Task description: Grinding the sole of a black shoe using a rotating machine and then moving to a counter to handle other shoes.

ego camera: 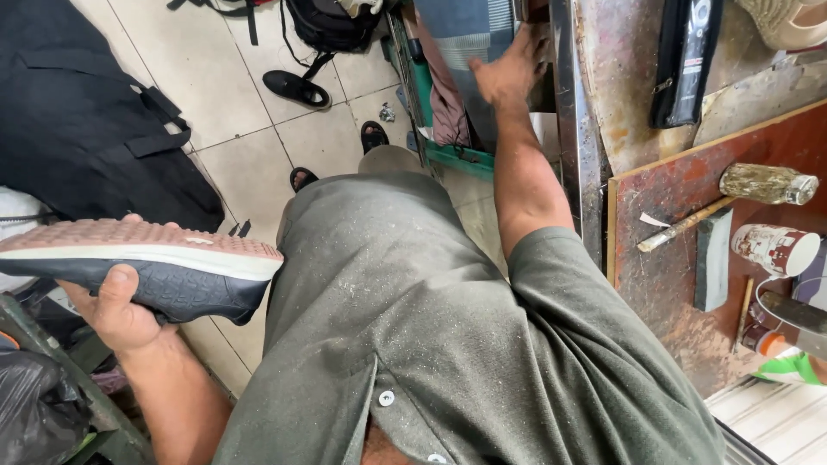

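One shoe held sole-up, the other hand reaching into a shelf

The left hand [116, 310] grips one dark sneaker [146, 267] with a pinkish sole, low at the person's left side over the tiled floor [250, 164]. The right hand [510, 69] rests open-fingered against folded cloth [461, 34], holding nothing. On the workboard [672, 284] lie one hammer [732, 194], one sharpening block [713, 258] and one printed cup [775, 248]. Two sandalled feet show below.
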